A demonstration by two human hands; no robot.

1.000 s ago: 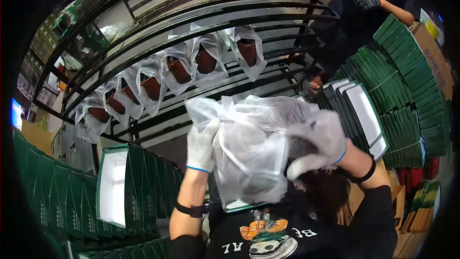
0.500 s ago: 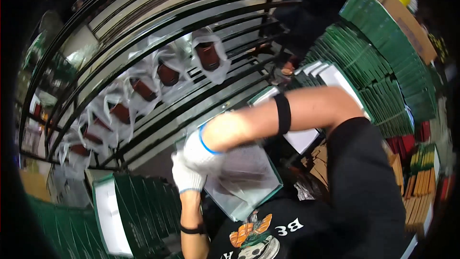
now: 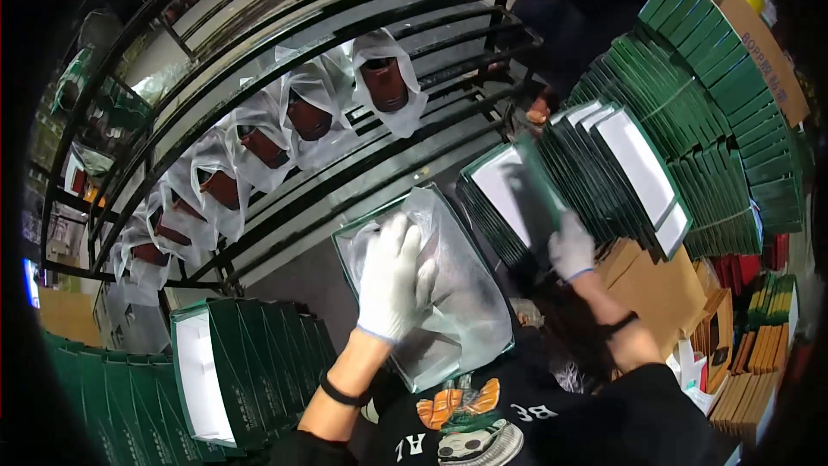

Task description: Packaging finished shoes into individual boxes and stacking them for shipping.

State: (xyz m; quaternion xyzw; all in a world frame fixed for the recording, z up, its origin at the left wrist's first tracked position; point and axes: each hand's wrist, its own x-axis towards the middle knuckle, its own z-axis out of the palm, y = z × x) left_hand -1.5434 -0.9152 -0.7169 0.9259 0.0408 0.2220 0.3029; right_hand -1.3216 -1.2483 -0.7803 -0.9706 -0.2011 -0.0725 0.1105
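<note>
While the gloved left hand (image 3: 392, 276) presses flat, fingers spread, on the plastic bag (image 3: 457, 293) lining the green box (image 3: 345, 246), the right hand (image 3: 571, 246) grips a stacked box lid (image 3: 509, 198).

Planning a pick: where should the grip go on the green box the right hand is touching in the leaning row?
Judging by pose, pinch the green box by its exposed upper rim, from above-left: its open white side faces that way, neighbours back it on the right, and the right hand covers the lower edge.
</note>
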